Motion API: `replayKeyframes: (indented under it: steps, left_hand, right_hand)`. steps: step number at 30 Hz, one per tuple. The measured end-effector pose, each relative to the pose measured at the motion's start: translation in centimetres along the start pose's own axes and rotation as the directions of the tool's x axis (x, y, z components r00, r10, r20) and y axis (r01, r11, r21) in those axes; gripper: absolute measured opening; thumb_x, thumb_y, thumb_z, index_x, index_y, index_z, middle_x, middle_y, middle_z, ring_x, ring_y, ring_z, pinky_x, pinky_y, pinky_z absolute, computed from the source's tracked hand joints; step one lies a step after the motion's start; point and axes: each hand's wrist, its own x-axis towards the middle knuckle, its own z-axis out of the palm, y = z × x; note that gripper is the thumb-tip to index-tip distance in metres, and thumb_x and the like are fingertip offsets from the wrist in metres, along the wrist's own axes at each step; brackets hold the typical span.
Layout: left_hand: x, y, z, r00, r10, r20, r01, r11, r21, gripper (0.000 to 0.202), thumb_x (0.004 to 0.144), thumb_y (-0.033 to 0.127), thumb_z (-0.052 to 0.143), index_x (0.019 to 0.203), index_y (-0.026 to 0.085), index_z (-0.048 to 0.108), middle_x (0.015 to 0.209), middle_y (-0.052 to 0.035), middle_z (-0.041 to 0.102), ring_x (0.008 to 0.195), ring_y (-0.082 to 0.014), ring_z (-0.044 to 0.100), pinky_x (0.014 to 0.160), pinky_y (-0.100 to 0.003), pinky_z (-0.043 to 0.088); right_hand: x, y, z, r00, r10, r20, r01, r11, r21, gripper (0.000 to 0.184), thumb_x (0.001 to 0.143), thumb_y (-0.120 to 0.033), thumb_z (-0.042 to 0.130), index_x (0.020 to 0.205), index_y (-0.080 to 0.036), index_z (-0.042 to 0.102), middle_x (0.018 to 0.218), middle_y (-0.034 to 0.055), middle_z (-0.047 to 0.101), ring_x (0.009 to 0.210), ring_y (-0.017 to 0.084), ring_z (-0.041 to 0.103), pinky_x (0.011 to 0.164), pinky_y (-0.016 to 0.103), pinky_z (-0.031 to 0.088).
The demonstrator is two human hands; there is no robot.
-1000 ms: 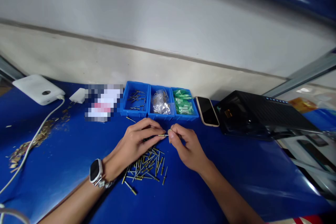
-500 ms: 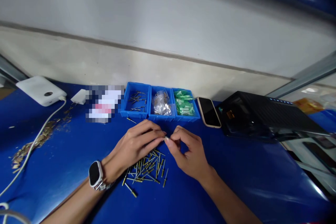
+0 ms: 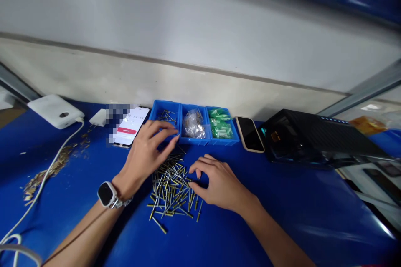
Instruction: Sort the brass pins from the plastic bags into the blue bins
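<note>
My left hand (image 3: pixel 148 144) hangs over the front of the left blue bin (image 3: pixel 153 110), its fingers apart and nothing visible between them. Inside that bin lie several blind rivets (image 3: pixel 167 115), partly hidden by the fingers. A loose pile of blind rivets (image 3: pixel 172 192), with brass-coloured bodies and silvery stems, is spread on the blue table below. At the pile's right edge is my right hand (image 3: pixel 216 181). Its fingers are bent, with a gap between thumb and forefinger, and it holds nothing that I can see.
The middle blue bin (image 3: pixel 194 141) holds clear plastic packets, the right one (image 3: pixel 224 141) green packets. A lit phone (image 3: pixel 128 127) lies left of the bins, a dark phone (image 3: pixel 249 133) right. Further out are a white power bank (image 3: pixel 54 110) with cable and a black device (image 3: pixel 313 137).
My hands have come apart from their meeting point above the pile. The left moved up and left to the left bin; the right lowered slightly to the pile's edge, uncovering more rivets.
</note>
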Motion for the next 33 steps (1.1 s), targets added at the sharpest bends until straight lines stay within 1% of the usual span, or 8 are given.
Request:
replayKeyframes:
  steps: [4, 9, 12, 15, 21, 25, 30, 33]
  left_hand:
    - [-0.3, 1.2, 0.2, 0.994, 0.071, 0.089, -0.063, 0.994, -0.091, 0.013, 0.094, 0.022, 0.061, 0.105, 0.018, 0.067, 0.108, -0.0066, 0.064, 0.098, -0.0209, 0.058, 0.087, -0.039, 0.048]
    - [-0.8, 1.9, 0.0, 0.972, 0.139, 0.188, -0.104, 0.977, -0.187, 0.02, 0.096, 0.017, 0.057, 0.115, 0.016, 0.063, 0.111, -0.0075, 0.063, 0.1, -0.0198, 0.057, 0.088, -0.037, 0.049]
    - [-1.1, 2.3, -0.3, 0.948, 0.208, 0.241, -0.153, 0.961, -0.228, 0.027, 0.098, 0.014, 0.054, 0.125, 0.017, 0.058, 0.117, -0.0084, 0.061, 0.103, -0.0195, 0.056, 0.087, -0.036, 0.05]
    - [-1.1, 2.8, -0.3, 0.918, 0.287, 0.275, -0.214, 0.94, -0.265, 0.033, 0.098, 0.013, 0.052, 0.131, 0.02, 0.055, 0.12, -0.0087, 0.06, 0.105, -0.0197, 0.055, 0.086, -0.035, 0.051]
    - [-1.1, 3.2, 0.3, 0.928, 0.286, 0.239, -0.196, 0.919, -0.342, 0.022, 0.097, 0.017, 0.058, 0.119, 0.018, 0.062, 0.11, -0.0072, 0.063, 0.098, -0.0173, 0.057, 0.081, -0.032, 0.052]
    - [-1.4, 3.1, 0.4, 0.956, 0.221, 0.195, -0.132, 0.912, -0.39, 0.016, 0.096, 0.018, 0.06, 0.112, 0.016, 0.063, 0.105, -0.0057, 0.064, 0.097, -0.0155, 0.059, 0.083, -0.03, 0.052]
    - [-1.5, 2.9, 0.5, 0.967, 0.175, 0.184, -0.098, 0.926, -0.365, 0.015, 0.097, 0.019, 0.059, 0.11, 0.014, 0.063, 0.102, -0.0063, 0.066, 0.094, -0.0161, 0.06, 0.081, -0.031, 0.053]
    - [-1.5, 3.1, 0.8, 0.963, 0.177, 0.204, -0.096, 0.93, -0.356, 0.013, 0.096, 0.022, 0.06, 0.106, 0.014, 0.064, 0.099, -0.0062, 0.066, 0.091, -0.0167, 0.06, 0.078, -0.031, 0.053]
  right_hand:
    - [0.0, 0.5, 0.0, 1.0, -0.023, 0.012, 0.023, 1.0, 0.016, 0.012, 0.082, -0.014, 0.066, 0.075, -0.022, 0.06, 0.068, -0.0038, 0.061, 0.076, 0.016, 0.058, 0.074, 0.03, 0.043]
    - [0.5, 0.9, -0.1, 0.992, -0.018, -0.128, 0.048, 0.97, 0.236, 0.008, 0.084, -0.014, 0.064, 0.086, -0.022, 0.067, 0.082, -0.0011, 0.064, 0.064, 0.011, 0.054, 0.062, 0.025, 0.043]
    - [0.7, 0.9, -0.2, 0.977, 0.102, -0.186, -0.002, 0.881, 0.472, 0.003, 0.084, -0.02, 0.067, 0.087, -0.021, 0.069, 0.081, -0.0009, 0.064, 0.058, 0.009, 0.051, 0.056, 0.022, 0.042]
    - [0.9, 1.0, -0.1, 0.973, 0.197, -0.123, -0.067, 0.746, 0.662, 0.003, 0.082, -0.022, 0.069, 0.082, -0.019, 0.067, 0.072, -0.0022, 0.063, 0.056, 0.008, 0.05, 0.051, 0.021, 0.039]
    - [1.1, 1.0, 0.5, 0.976, 0.219, 0.01, -0.138, 0.574, 0.807, 0.014, 0.08, -0.029, 0.072, 0.079, -0.018, 0.063, 0.061, -0.0051, 0.057, 0.045, 0.007, 0.044, 0.042, 0.02, 0.033]
    - [0.9, 0.9, 0.5, 0.971, 0.222, -0.087, -0.07, 0.612, 0.787, 0.021, 0.083, -0.034, 0.071, 0.08, -0.019, 0.057, 0.062, -0.0056, 0.054, 0.047, 0.007, 0.044, 0.045, 0.021, 0.034]
    - [0.2, 0.4, -0.1, 0.962, 0.083, -0.26, 0.091, 0.801, 0.592, 0.019, 0.089, -0.03, 0.063, 0.077, -0.02, 0.053, 0.066, -0.0044, 0.051, 0.056, 0.01, 0.047, 0.054, 0.024, 0.037]
    - [0.1, 0.1, 0.0, 0.953, 0.056, -0.297, 0.105, 0.861, 0.497, 0.024, 0.093, -0.025, 0.057, 0.071, -0.02, 0.05, 0.062, -0.0049, 0.047, 0.055, 0.01, 0.045, 0.055, 0.025, 0.036]
